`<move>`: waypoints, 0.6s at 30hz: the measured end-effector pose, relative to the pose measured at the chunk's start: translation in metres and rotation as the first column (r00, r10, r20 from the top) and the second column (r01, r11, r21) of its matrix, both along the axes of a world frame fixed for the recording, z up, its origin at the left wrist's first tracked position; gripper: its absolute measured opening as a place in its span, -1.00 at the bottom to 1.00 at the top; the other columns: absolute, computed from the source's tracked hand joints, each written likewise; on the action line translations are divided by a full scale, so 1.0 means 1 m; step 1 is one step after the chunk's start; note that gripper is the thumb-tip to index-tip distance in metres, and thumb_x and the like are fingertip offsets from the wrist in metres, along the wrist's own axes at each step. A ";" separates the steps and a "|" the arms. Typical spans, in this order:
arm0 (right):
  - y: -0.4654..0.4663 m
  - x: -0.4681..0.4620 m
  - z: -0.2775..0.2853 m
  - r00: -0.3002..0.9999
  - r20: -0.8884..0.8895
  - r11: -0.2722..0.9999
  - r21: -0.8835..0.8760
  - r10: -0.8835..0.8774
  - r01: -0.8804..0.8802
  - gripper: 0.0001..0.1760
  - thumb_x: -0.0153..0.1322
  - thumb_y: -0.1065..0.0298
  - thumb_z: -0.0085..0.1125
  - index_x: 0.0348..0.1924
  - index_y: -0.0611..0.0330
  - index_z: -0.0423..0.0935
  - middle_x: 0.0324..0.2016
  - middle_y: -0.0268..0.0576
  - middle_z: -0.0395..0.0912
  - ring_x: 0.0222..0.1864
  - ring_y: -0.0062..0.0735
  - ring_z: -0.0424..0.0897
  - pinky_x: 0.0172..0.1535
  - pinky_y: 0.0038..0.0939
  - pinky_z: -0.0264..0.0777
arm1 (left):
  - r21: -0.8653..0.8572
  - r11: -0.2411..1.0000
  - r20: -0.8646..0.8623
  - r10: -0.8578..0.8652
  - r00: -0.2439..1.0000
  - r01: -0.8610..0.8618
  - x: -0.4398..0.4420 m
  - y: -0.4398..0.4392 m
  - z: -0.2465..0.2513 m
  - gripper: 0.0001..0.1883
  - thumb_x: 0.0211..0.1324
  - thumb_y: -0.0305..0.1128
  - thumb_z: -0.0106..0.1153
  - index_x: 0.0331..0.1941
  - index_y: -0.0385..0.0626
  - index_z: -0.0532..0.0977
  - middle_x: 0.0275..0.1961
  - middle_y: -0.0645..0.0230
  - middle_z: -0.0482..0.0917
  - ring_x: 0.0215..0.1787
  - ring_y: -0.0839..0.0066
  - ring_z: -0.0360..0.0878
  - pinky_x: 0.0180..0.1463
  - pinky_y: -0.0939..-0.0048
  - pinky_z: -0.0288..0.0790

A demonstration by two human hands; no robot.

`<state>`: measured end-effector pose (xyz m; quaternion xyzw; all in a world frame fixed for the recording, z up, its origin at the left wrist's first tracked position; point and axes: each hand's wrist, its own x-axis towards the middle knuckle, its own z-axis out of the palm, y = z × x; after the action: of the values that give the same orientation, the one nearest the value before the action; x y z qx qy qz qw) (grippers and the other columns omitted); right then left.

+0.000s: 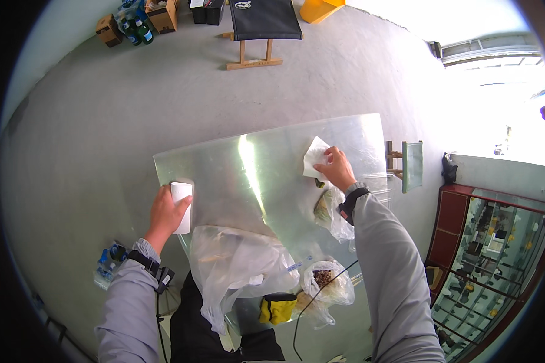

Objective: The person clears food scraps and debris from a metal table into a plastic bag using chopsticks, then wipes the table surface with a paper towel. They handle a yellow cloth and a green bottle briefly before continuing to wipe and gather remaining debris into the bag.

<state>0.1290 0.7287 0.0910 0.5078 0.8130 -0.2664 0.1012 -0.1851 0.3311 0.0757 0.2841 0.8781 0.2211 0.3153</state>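
Observation:
My left hand (165,211) grips a white paper roll (181,208) at the left edge of a table with a clear, shiny cover (218,181). Over the far right part of that table, my right hand (336,168) pinches a sheet of white paper (314,156) between thumb and fingers. Just below the right hand lies a clear plastic bag (334,213) with something greenish inside, partly hidden by the wrist. A large translucent plastic bag (240,258) spreads across the near side. To its right sits an open plastic bag (329,281) holding small brown pieces.
A yellow and black pouch (278,308) rests at the table's near edge, beside a thin black cable (306,306). Right of the table stand a green folding stool (412,167) and a glass display case (486,245). A black folding stool (266,20), cardboard boxes (162,16) and green bottles (143,31) stand beyond.

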 end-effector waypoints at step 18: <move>-0.017 -0.015 0.002 0.980 -0.103 0.985 -0.011 0.172 -0.173 -0.80 0.39 0.33 0.26 -0.19 0.24 0.68 -0.19 0.00 0.65 -0.14 0.13 0.66 -0.03 -0.09 0.54 | 0.018 1.000 0.006 0.006 1.000 -0.006 0.000 -0.001 -0.003 -0.43 0.21 0.06 0.30 0.01 -0.24 0.50 0.03 0.04 0.58 0.06 -0.02 0.59 0.11 0.01 0.48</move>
<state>0.1140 0.7118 0.0932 0.4203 0.8554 -0.2899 0.0875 -0.1855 0.3301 0.0723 0.2837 0.8759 0.2309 0.3147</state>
